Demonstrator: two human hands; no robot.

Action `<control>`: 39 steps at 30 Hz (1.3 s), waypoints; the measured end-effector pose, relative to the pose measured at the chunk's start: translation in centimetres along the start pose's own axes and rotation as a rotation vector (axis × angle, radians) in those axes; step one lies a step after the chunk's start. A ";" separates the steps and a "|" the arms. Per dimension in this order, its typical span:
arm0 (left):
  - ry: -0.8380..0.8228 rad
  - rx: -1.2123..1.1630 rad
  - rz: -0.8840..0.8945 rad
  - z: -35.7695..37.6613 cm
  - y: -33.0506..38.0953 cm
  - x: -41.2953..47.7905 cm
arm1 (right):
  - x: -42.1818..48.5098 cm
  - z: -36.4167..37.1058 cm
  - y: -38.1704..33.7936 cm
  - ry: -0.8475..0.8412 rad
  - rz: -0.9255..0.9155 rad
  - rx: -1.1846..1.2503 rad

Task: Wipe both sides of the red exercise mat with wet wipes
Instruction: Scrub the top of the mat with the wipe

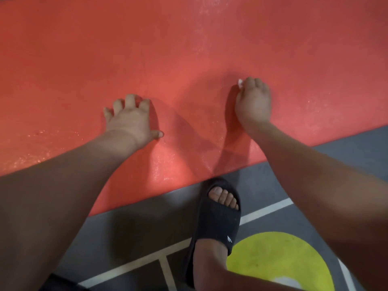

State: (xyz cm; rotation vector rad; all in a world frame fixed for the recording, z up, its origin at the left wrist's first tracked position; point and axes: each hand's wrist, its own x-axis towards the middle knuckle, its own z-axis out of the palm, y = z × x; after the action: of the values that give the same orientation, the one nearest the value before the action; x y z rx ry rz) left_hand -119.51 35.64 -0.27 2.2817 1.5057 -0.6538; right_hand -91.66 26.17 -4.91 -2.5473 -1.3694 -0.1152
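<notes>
The red exercise mat (168, 49) fills the upper part of the view, lying flat on the floor, with wet shiny streaks near its front edge. My left hand (131, 119) rests on the mat with its fingers spread and slightly bent, holding nothing. Further right, my right hand (253, 102) presses down on the mat with fingers curled round a white wet wipe (240, 82). Only a small corner of the wipe shows beside the fingers.
The mat's front edge runs diagonally from lower left to mid right. Below it is grey floor (346, 150) with white lines and a yellow circle (281, 257). My foot in a black slide sandal (218, 219) stands against the mat's edge.
</notes>
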 end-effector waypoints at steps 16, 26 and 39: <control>-0.271 -0.031 -0.156 -4.3 0.1 7.5 | 7.3 2.8 -2.5 0.040 -0.042 -0.028; -0.367 -0.023 -0.154 -4.7 0.1 8.7 | 9.9 3.7 -6.1 -0.118 -0.772 0.018; -0.434 -0.063 -0.194 -5.3 0.2 9.3 | 15.3 5.1 -8.8 -0.248 -0.229 0.029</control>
State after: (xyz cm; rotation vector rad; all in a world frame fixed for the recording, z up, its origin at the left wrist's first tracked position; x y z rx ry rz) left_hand -115.20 45.43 -0.91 1.8063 1.5098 -1.0593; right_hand -90.69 44.53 -5.46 -2.4363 -1.7376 0.1854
